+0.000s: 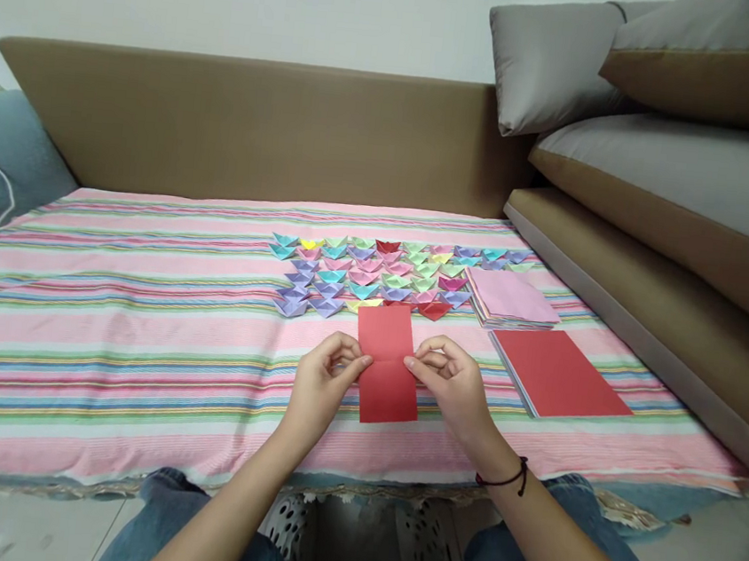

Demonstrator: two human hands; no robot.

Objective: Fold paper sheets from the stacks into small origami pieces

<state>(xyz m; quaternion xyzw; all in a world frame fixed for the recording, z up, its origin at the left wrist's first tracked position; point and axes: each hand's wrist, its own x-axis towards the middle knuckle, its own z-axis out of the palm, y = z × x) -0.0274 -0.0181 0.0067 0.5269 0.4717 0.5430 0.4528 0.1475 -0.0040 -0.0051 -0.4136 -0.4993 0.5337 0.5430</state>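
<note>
Fingers of the left hand (324,373) and right hand (450,382) pinch the folded red sheet (389,367) at its crease, near centre; it seems barely begun. Behind lie many finished paper boats (381,277); right, unfolded paper stacks (556,371) remain

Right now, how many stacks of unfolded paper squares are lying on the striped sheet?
2. A pink-topped stack lies right of the folded paper boats; a red-topped stack lies nearer, right of the right hand. The red sheet pinched by both hands is single.
</note>
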